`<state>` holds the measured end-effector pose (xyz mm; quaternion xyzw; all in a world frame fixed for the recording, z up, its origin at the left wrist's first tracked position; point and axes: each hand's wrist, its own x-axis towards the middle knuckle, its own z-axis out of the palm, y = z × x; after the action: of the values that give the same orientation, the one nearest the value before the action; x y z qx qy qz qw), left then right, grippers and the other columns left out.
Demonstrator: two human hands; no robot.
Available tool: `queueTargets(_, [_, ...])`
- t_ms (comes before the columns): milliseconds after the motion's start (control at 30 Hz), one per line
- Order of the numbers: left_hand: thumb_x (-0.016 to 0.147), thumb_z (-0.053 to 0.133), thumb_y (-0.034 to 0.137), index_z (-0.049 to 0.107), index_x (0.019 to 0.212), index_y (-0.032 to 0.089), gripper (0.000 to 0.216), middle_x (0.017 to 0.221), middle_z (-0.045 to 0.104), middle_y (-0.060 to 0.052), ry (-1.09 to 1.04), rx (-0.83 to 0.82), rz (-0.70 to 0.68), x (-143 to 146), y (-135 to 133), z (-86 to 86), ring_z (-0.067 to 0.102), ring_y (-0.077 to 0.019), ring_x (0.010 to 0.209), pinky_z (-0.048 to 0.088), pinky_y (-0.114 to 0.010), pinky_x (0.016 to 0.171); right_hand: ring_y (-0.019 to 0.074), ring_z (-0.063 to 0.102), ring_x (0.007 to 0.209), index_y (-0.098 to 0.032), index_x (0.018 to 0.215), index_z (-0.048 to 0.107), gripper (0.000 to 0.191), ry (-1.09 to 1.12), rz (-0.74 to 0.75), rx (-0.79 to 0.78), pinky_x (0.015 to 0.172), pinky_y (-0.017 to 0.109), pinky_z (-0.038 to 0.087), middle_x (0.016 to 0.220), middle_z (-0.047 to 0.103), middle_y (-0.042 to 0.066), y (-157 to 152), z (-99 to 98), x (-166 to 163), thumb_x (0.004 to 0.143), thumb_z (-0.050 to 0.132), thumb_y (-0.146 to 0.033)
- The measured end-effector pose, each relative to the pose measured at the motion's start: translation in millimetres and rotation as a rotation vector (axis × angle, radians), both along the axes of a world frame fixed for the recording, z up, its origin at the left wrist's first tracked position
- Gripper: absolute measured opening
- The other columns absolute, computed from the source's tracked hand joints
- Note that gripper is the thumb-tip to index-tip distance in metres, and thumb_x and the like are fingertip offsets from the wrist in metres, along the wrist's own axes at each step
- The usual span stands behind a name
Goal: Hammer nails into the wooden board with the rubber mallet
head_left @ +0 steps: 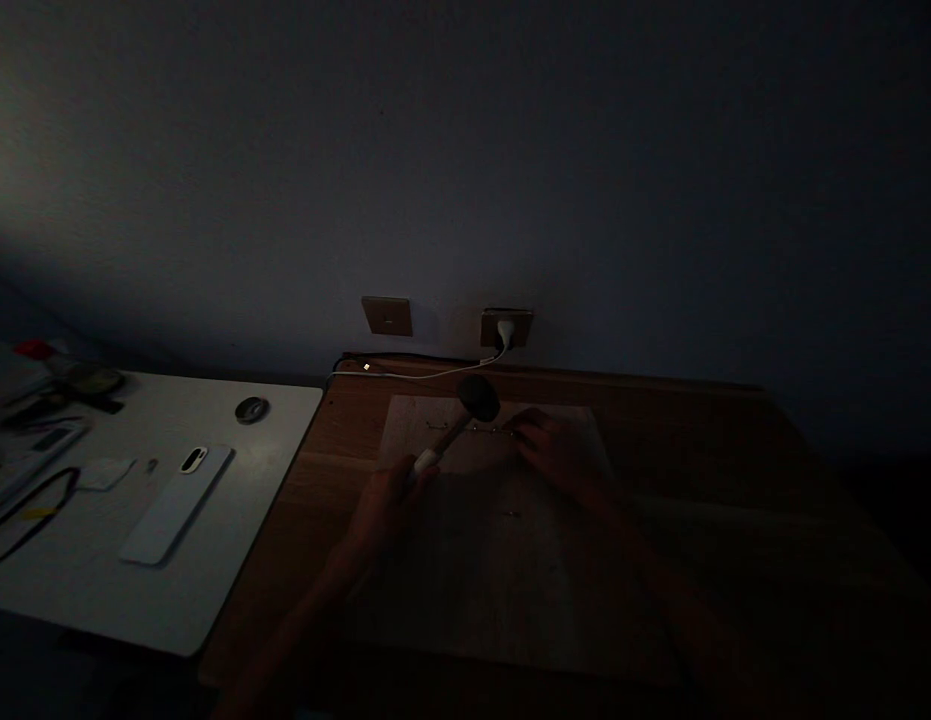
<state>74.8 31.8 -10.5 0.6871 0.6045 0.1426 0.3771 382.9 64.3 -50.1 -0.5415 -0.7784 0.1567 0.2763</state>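
Left hand grips a mallet raised over the board on the wooden table; right hand pinches a small nail there, best struck squarely, fingers low.

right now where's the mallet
In the head view the mallet is in the left hand, its dark head raised over the board, near the right hand.

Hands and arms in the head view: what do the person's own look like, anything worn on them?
Both are bare as far as the very dim picture shows. The left hand and right hand carry no glove, and no ring or watch can be made out. The forearms running back toward the camera show no sleeve or cuff. The darkness hides finer marks.
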Motion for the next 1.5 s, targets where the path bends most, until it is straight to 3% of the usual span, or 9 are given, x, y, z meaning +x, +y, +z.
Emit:
queueTargets(133, [0.096,0.044,0.059,0.063,0.096,0.019,0.045,0.075,0.067,-0.003,-0.003,-0.004,-0.003,0.4,-0.2,1.2,0.066,-0.0203,0.07,0.034,-0.026,0.058,0.0245,0.069,0.112,-0.025,0.11,0.076,0.035,-0.009,-0.008,0.004,0.103,0.044,0.056,0.119,0.072,0.008,0.3,-3.5,0.9,0.088,0.057,-0.006])
queueTargets(300, [0.097,0.043,0.059,0.064,0.096,0.018,0.046,0.074,0.067,-0.003,0.009,-0.002,-0.008,0.5,-0.1,0.4,0.065,-0.0205,0.07,0.033,-0.026,0.058,0.022,0.07,0.11,-0.026,0.106,0.077,0.037,0.001,0.006,-0.025,0.101,0.039,0.056,0.115,0.074,0.006,2.0,-1.6,0.4,0.084,0.058,-0.004])
queueTargets(567, [0.098,0.044,0.057,0.064,0.097,0.018,0.044,0.077,0.068,-0.004,0.021,0.006,-0.022,-0.3,-0.6,-0.1,0.064,-0.0195,0.069,0.033,-0.025,0.059,0.024,0.074,0.104,-0.027,0.112,0.077,0.037,0.018,-0.116,-0.08,0.096,0.042,0.058,0.114,0.079,0.005,4.3,-0.8,0.2,0.083,0.061,-0.01])
queueTargets(733, [0.099,0.045,0.055,0.064,0.098,0.018,0.041,0.077,0.069,-0.004,0.04,-0.003,-0.033,5.3,-0.9,2.7,0.065,-0.0194,0.07,0.033,-0.025,0.058,0.0253,0.074,0.104,-0.026,0.114,0.076,0.031,0.025,-0.171,-0.092,0.094,0.041,0.057,0.115,0.079,0.008,3.2,-0.9,-2.8,0.087,0.064,-0.016])
queueTargets(900, [0.101,0.046,0.05,0.064,0.101,0.019,0.036,0.077,0.07,-0.005,0.13,0.037,-0.119,19.0,0.5,9.1,0.065,-0.0196,0.068,0.031,-0.025,0.058,0.0227,0.074,0.085,-0.024,0.104,0.074,0.016,0.042,-0.208,-0.107,0.078,0.034,0.057,0.097,0.08,0.007,0.7,3.3,-4.6,0.091,0.065,-0.024])
queueTargets(1100, [0.103,0.047,0.047,0.064,0.105,0.021,0.031,0.086,0.074,-0.009,0.245,-0.009,-0.201,32.9,1.3,18.8,0.07,-0.022,0.075,0.029,-0.026,0.057,0.0274,0.074,0.098,-0.023,0.122,0.07,0.037,0.044,-0.276,-0.085,0.086,0.04,0.058,0.108,0.078,0.01,-20.2,7.4,15.4,0.086,0.069,-0.024])
queueTargets(1200, [0.103,0.05,0.043,0.064,0.108,0.021,0.027,0.09,0.075,-0.01,0.267,-0.049,-0.207,37.8,-1.5,21.7,0.071,-0.0222,0.078,0.03,-0.026,0.058,0.0265,0.074,0.097,-0.023,0.119,0.071,0.03,0.042,-0.289,-0.074,0.087,0.041,0.059,0.105,0.078,0.01,-42.0,6.6,19.4,0.09,0.064,-0.026])
queueTargets(1300, [0.104,0.046,0.044,0.063,0.107,0.021,0.03,0.089,0.076,-0.01,0.221,-0.037,-0.178,40.3,-4.4,18.8,0.071,-0.0224,0.077,0.031,-0.026,0.058,0.024,0.074,0.097,-0.025,0.117,0.071,0.025,0.051,-0.206,-0.047,0.089,0.041,0.06,0.107,0.078,0.008,-64.9,8.0,8.5,0.094,0.06,-0.025])
queueTargets(1500, [0.102,0.048,0.042,0.063,0.109,0.02,0.027,0.091,0.077,-0.011,0.267,-0.032,-0.164,35.3,-2.8,9.5,0.073,-0.0247,0.082,0.034,-0.026,0.06,0.0243,0.069,0.108,-0.023,0.119,0.071,0.028,-0.123,0.271,0.004,0.094,0.041,0.059,0.113,0.075,0.009,-89.8,25.9,-27.2,0.094,0.06,-0.015])
